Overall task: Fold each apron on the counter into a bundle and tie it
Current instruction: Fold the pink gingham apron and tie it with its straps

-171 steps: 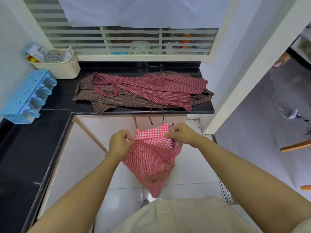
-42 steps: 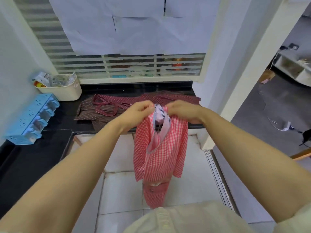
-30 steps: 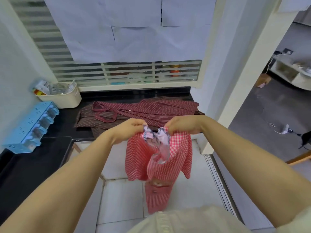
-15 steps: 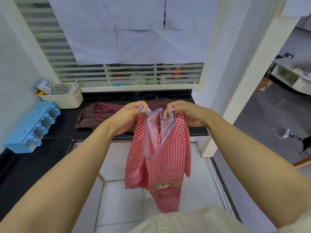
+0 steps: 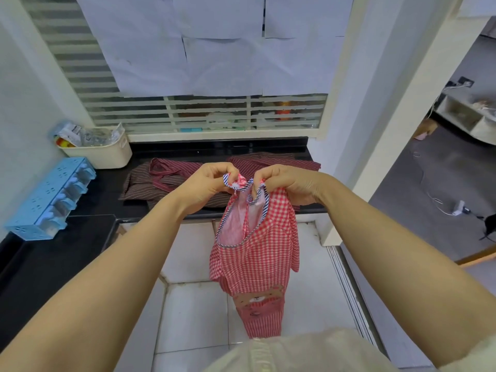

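A small red-and-white checked apron with blue-striped trim hangs in the air in front of the counter. My left hand pinches its top edge at the left, and my right hand pinches the top edge at the right, the two hands close together. The pale lining shows inside the neck opening, and a bear patch sits near the hem. Behind my hands, red and brown striped aprons lie spread on the black counter.
A cream basket of packets stands at the counter's back left. A blue plastic organiser lies along the left wall. A white pillar bounds the counter on the right, with white floor tiles below.
Over the last seconds the apron was lifted, lowered and lifted again. Since half a second ago my hands have drawn closer together, bunching the top trim between them.
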